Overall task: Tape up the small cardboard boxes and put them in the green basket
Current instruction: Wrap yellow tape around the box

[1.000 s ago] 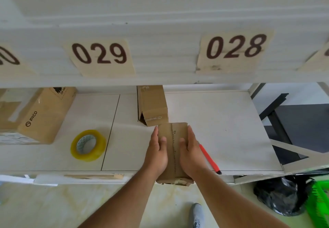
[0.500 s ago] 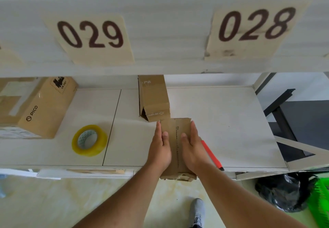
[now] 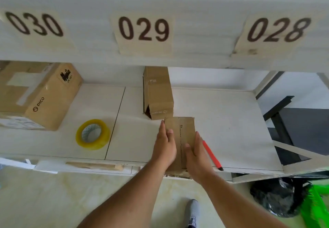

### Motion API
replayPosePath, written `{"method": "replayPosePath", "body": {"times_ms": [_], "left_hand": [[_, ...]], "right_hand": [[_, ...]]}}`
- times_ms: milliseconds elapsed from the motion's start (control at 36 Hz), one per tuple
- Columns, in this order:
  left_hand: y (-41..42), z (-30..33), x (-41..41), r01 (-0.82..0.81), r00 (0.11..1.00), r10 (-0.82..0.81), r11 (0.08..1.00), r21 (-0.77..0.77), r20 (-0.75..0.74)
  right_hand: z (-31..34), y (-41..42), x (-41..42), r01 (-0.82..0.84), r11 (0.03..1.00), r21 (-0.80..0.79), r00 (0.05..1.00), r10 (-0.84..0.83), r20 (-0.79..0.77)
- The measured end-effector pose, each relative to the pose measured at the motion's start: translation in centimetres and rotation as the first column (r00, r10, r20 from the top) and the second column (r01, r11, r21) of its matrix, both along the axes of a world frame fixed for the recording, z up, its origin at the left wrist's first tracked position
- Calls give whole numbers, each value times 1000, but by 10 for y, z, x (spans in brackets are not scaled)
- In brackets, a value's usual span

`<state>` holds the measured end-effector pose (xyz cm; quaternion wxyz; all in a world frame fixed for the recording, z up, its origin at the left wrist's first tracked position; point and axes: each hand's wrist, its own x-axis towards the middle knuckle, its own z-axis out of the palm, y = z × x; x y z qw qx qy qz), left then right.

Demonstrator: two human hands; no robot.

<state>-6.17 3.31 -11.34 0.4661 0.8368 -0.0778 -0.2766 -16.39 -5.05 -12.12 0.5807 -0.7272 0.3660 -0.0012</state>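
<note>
Head view looks down on a white desk (image 3: 222, 120) under a shelf front bearing labels 030 (image 3: 33, 24), 029 (image 3: 144, 30) and 028 (image 3: 277, 30). A small box (image 3: 185, 131) lies at the near edge of the desk, its near end hanging slightly over the edge, a dashed seam running along its top. The left hand (image 3: 164, 147) lies flat against the box's left side, fingers straight and pointing away, thumb resting on the top. The right hand (image 3: 196, 154) presses the right side and top in the same way, fingers extended and not curled round anything. Between them the two hands squeeze the box from both sides.

Just behind it, touching or nearly touching its far left corner, stands a second box (image 3: 157, 94) with its near end flap loose and open. A red pen (image 3: 211, 154) lies on the desk just right of the right hand, its dark tip toward the near edge. A yellow tape roll (image 3: 92, 135) lies flat on the desk, well to the left of the hands. Farther left sits a big carton (image 3: 46, 95) marked PICO.

On the floor at lower right is a black bag (image 3: 277, 197), and beside it at the picture's edge something bright green, probably the basket (image 3: 318, 206). A grey shoe (image 3: 192, 211) shows between the forearms.
</note>
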Motion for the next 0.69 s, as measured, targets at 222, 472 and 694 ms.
{"method": "replayPosePath", "body": {"times_ms": [222, 472, 694], "left_hand": [[28, 11, 17, 49, 996, -54, 996, -78, -67], [185, -30, 128, -204, 930, -55, 744, 637, 363], [209, -36, 144, -124, 832, -458, 397, 909, 313]], "right_hand": [[16, 3, -2, 69, 996, 56, 997, -68, -23], [48, -18, -38, 100, 978, -182, 990, -115, -77], [69, -33, -49, 133, 951, -278, 977, -173, -125]]}}
